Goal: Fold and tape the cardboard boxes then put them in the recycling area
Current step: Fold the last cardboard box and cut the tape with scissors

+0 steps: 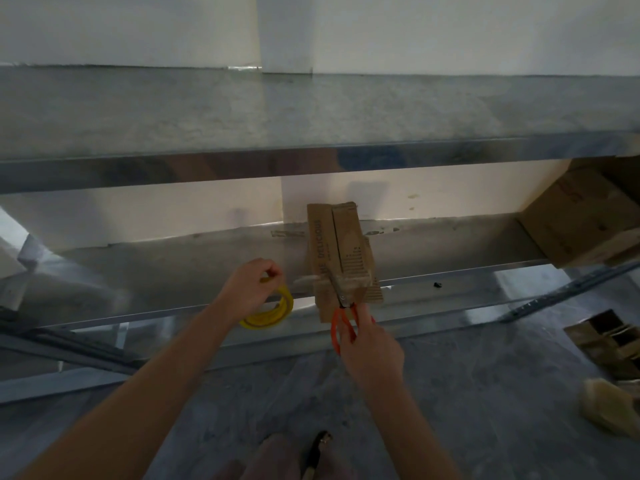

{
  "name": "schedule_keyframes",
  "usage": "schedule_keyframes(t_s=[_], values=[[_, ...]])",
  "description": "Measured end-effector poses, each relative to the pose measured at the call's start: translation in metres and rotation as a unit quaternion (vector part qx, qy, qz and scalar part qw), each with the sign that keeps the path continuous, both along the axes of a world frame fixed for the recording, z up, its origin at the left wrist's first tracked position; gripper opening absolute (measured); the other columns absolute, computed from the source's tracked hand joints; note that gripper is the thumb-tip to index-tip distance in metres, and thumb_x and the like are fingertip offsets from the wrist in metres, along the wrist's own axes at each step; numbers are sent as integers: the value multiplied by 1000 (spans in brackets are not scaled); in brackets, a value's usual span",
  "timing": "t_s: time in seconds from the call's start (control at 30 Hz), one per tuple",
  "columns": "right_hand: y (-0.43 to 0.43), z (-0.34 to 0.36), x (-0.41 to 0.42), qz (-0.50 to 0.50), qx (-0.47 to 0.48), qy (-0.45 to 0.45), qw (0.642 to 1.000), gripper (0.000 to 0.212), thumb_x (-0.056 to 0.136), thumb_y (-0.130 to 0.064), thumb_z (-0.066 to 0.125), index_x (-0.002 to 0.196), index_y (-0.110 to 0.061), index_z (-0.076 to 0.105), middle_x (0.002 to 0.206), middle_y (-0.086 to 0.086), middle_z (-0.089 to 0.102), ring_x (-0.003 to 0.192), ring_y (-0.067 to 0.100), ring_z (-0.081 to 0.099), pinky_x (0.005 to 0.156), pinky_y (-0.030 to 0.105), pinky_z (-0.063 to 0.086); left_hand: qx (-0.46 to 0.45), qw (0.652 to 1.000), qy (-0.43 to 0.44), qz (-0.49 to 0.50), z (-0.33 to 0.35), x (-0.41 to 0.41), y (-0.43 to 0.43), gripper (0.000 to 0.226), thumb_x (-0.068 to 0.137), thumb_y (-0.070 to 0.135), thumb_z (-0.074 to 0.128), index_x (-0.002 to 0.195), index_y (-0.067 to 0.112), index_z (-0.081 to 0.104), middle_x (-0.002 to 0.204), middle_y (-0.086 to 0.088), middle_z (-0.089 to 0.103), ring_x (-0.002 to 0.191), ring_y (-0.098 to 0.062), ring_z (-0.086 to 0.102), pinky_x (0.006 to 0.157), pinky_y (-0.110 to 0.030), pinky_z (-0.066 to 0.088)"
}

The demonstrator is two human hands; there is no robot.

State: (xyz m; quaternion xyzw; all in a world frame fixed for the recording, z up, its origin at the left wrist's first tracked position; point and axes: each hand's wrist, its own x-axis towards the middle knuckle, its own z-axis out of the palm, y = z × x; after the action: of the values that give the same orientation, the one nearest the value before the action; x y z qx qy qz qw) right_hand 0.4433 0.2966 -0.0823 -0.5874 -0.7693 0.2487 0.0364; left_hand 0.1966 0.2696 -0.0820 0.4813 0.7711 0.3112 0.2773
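Folded cardboard box (337, 244) is lying flat on the metal shelf (173, 268), its near end overhanging the front edge. Left hand (247, 289): fingers pinched on top of the yellow tape roll (273, 311), which sits at the same front edge. Right hand (370, 344): fingers curled through the orange scissors (333, 327), blades laid on the box's near end. A pale strip between roll and box is blurred, probably tape.

Risks, as judged: the box could be tipped off the edge by downward scissor pressure, the tape could be cut crooked or left stuck to itself if slack, and the roll could drop if released.
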Motion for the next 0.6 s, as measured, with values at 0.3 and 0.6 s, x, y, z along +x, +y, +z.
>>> schedule_keyframes(t_s=[0.3,0.6], values=[[-13,-3,6,13,33,20,999,48,94,-60,40,135,-38,31,105,-7,67,91,16,66,75,31,50,-23,1000,6,-18,-4,-7,-5,9,88,18,66,80,22,68,82,10,62,67,6,54,60,-2,37],[-71,-27,-2,-52,-172,169,969,33,87,-68,45,98,-37,45,91,-13,69,85,6,66,80,31,49,-12,999,-32,-4,6,-6,-9,16,88,25,66,76,35,63,83,12,65,67,8,58,54,-3,41]])
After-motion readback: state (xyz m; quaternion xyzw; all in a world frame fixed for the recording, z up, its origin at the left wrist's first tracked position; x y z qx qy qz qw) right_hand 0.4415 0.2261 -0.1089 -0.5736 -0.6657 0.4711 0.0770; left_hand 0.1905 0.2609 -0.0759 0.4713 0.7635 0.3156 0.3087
